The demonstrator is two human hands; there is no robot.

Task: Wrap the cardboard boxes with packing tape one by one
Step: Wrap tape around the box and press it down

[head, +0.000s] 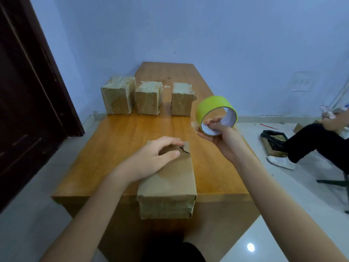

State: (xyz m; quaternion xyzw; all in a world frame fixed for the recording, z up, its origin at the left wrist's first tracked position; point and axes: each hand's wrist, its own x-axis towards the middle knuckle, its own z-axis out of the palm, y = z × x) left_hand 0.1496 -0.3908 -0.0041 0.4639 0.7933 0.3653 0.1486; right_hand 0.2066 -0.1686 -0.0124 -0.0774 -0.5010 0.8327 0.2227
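Note:
A long cardboard box (170,180) lies at the near edge of the wooden table (117,140), its far flap torn. My left hand (154,157) rests on the box's far end with fingers arched over the torn flap. My right hand (219,133) holds a roll of yellow-green tape (213,106) in the air to the right of the box, fingers hooked through its white core. Three taped cardboard boxes stand in a row farther back: left (118,95), middle (149,98), right (182,99).
A dark wooden door (24,95) stands at the left. On the right, a seated person's leg (309,144) and white shoe (281,162) reach over the floor beside a black bag (272,138). The table's far half (166,72) runs to the blue wall.

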